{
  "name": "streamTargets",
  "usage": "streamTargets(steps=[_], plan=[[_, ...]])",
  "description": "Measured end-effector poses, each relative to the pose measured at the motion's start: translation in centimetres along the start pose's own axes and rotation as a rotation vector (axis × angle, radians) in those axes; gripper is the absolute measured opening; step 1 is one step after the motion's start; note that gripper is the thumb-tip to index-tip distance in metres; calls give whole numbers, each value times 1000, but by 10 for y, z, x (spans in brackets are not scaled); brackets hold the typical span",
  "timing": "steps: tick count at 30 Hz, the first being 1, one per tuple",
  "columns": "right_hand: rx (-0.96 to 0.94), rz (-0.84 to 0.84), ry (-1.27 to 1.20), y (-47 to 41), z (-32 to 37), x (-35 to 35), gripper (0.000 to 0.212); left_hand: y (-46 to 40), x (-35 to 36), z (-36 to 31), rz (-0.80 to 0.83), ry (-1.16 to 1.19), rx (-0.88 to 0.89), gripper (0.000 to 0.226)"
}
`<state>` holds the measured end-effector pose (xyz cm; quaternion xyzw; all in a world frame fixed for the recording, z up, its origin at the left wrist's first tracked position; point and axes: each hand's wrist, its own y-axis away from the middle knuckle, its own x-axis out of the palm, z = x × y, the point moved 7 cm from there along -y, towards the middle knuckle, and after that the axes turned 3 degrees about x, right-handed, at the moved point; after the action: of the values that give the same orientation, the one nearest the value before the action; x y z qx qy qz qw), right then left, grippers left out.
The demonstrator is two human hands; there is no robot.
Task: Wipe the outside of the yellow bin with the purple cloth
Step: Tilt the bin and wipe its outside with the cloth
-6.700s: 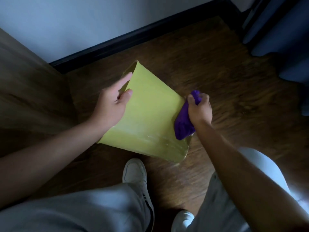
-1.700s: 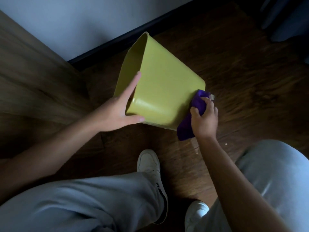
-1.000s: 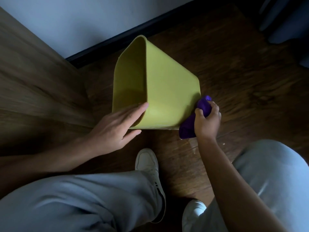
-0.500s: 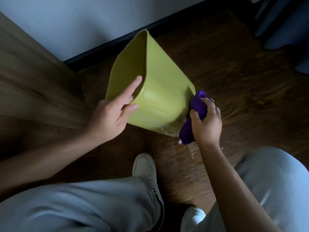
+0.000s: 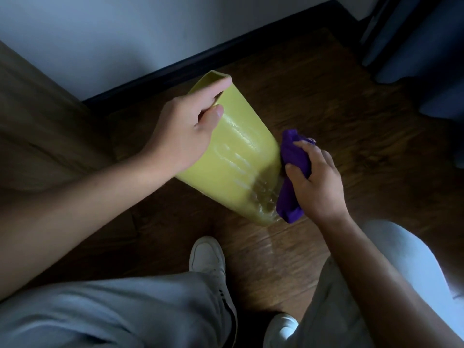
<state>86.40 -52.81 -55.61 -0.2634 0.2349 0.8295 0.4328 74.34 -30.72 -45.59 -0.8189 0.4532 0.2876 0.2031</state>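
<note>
The yellow bin (image 5: 233, 156) is tipped over at a slant above the wooden floor (image 5: 339, 101), its open rim toward the far left and its base toward the near right, with one broad side facing up and showing pale wet streaks. The purple cloth (image 5: 292, 172) is bunched against the bin's right side, close to the base, and hangs down past the bin's lower corner. The right hand (image 5: 316, 182) is closed around the cloth, fingers curled over it and thumb pressing in from the left, holding it against the bin. The left hand (image 5: 185, 131) grips the bin at its rim, fingers hooked over the edge into the opening and thumb flat on the upward side. Near the viewer are two legs in light grey trousers (image 5: 113, 310) and two white shoes (image 5: 208, 259) on the floor. Farther off, a dark skirting board (image 5: 200, 59) runs below a pale wall (image 5: 125, 33), and a wooden panel (image 5: 37, 121) stands on the left.
</note>
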Motion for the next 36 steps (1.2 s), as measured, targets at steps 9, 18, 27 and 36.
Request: streamTargets(steps=[9,18,27,36], plan=[[80,-13,24,-6,-12,7,54,38,3,36,347,-209,209,67],[67,-118,0,-16,-17,-4,50,26,-1,25,136,-13,117,56],[52,-93,-3,-21,-18,2,50,18,-9,36,17,27,-65,51],[-282,-148,-124,-23,99,-6,49,19,-7,38,-19,75,-104,52]])
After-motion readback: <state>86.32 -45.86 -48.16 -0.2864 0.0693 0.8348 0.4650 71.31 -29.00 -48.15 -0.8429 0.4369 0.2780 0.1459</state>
